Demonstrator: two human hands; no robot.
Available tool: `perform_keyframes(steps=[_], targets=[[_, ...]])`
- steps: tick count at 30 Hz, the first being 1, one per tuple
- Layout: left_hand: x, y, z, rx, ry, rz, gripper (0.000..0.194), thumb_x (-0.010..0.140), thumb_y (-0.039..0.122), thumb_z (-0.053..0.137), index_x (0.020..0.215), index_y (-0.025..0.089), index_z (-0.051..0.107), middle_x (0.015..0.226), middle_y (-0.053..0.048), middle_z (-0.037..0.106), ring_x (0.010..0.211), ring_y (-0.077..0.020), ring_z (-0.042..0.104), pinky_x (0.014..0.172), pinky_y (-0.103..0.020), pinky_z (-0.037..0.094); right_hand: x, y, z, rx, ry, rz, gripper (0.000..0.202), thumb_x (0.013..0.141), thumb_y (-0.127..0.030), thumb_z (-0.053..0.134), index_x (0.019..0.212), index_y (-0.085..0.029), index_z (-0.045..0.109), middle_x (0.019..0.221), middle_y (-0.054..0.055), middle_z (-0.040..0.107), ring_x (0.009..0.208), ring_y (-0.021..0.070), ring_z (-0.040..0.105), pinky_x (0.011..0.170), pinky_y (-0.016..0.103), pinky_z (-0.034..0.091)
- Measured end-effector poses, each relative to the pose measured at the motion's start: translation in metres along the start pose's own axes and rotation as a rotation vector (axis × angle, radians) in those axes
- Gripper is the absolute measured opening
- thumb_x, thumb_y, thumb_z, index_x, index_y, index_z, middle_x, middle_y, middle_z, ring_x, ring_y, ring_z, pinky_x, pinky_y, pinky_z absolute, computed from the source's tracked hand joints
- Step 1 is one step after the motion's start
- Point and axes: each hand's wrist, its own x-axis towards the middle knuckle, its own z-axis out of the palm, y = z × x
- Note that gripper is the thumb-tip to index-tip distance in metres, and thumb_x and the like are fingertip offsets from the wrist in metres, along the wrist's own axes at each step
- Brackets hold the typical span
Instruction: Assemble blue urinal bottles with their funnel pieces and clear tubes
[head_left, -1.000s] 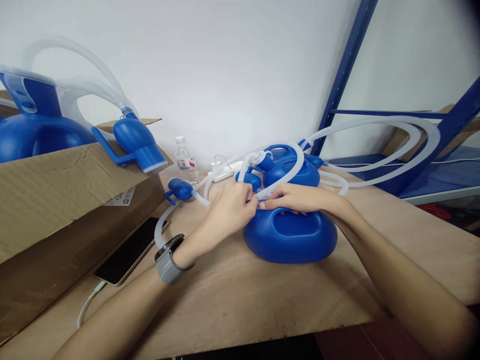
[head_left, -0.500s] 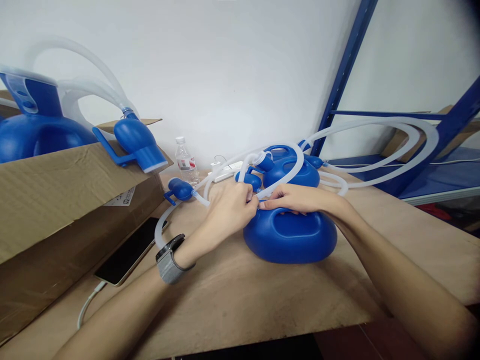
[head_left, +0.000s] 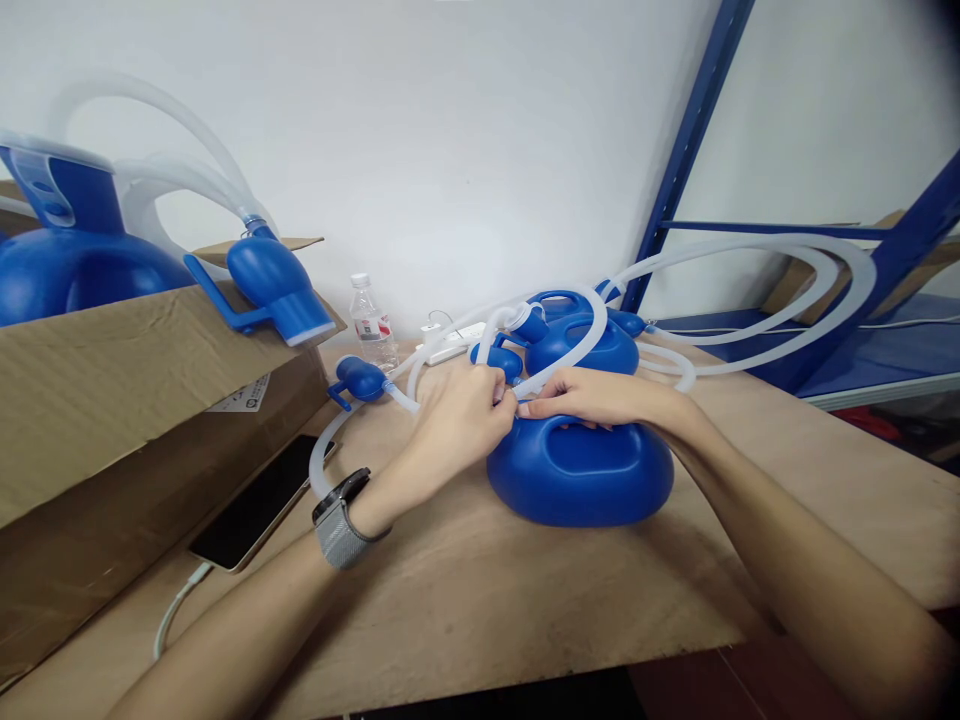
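Observation:
A rounded blue plastic urinal bottle (head_left: 581, 480) with a moulded handle lies on the wooden table in front of me. My right hand (head_left: 600, 395) grips its handle from above, fingertips curled through the opening and thumb stretched toward the bottle's mouth. At that mouth, my left hand (head_left: 469, 410) is closed, its fingers pressed together around something they hide. A translucent white hose (head_left: 592, 340) loops over and comes down beside the left fingers. Just behind stands another blue bottle (head_left: 581, 345). A small blue funnel head (head_left: 360, 380) with a handle lies left of my left hand, joined to a hose.
At left, a cardboard box (head_left: 150, 400) holds more blue bottles, with a blue funnel head (head_left: 274, 280) hanging over its edge. A charging phone (head_left: 255, 505) lies beside it. A clear water bottle (head_left: 373, 325) and power strip (head_left: 454, 345) stand near the wall. Blue shelving (head_left: 690, 130) rises at right.

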Motion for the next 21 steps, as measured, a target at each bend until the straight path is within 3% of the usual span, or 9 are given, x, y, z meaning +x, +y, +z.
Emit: perform_keyframes(steps=[11,21], targets=[[0.0024,-0.0022,-0.0008,0.005,-0.013,0.018,0.026,0.087,0.023,0.051,0.062,0.021,0.045,0.060,0.002,0.051,0.060,-0.0156,0.047,0.059,-0.034,0.025,0.0008,0.0004,-0.0003,0.008,0.025,0.019,0.064,0.083,-0.079,0.061,0.060,-0.020,0.051,0.053,-0.002,0.051,0.040,0.0084,0.044,0.038,0.024,0.031],[0.0034,0.0002,-0.0094,-0.056,-0.096,0.030,0.037,0.091,0.020,0.057,0.061,0.022,0.034,0.059,0.004,0.044,0.060,-0.0146,0.042,0.058,-0.033,0.026,0.0000,-0.0040,-0.0006,0.025,0.004,0.030,0.063,0.085,-0.077,0.062,0.060,-0.020,0.052,0.054,-0.002,0.051,0.040,0.0077,0.044,0.039,0.023,0.031]])
